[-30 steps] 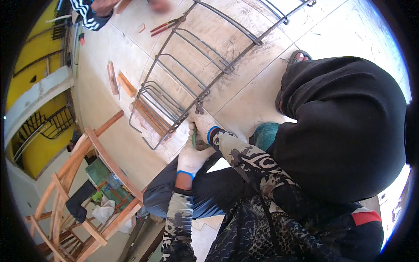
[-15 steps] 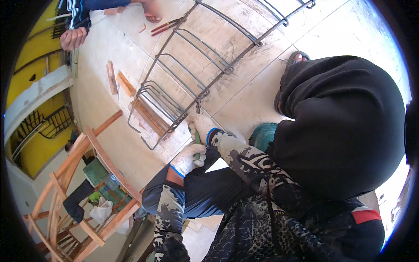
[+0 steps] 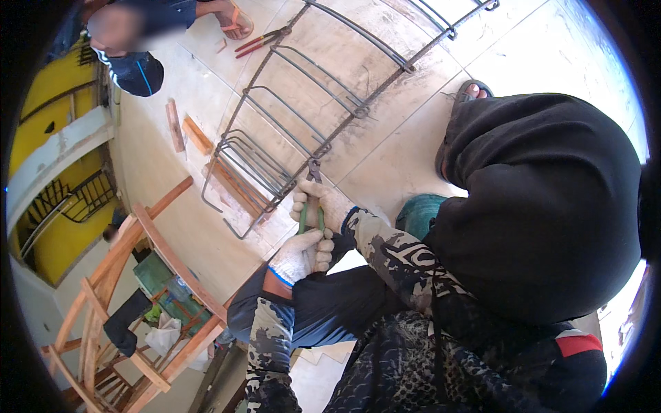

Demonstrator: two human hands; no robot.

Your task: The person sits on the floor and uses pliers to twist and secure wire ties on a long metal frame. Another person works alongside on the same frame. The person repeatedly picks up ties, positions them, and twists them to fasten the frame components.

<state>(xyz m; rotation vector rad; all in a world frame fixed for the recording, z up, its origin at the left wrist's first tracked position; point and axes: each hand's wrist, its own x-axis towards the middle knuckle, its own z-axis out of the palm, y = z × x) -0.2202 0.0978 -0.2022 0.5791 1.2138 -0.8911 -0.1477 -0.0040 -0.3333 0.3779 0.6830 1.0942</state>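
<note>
One steel cage (image 3: 385, 88) is stretching over the floor, its near bar standing right ahead of the hands. A wooden frame (image 3: 177, 260) is filling the left side, and a co-worker (image 3: 169, 14) is occupying the upper left. Pale lettering is running along the right sleeve (image 3: 389, 244). Two wood blocks (image 3: 175, 125) are lying left of the cage. The gloved right hand (image 3: 332, 208) is grasping green-handled pincers (image 3: 321, 219) close to their head; the gloved left hand (image 3: 297, 256) is clenching the handles lower down. The pincers are pointing away from the lap — head just beside the near bar, long axis slanting to it — though whether they are biting anything, I cannot tell.
</note>
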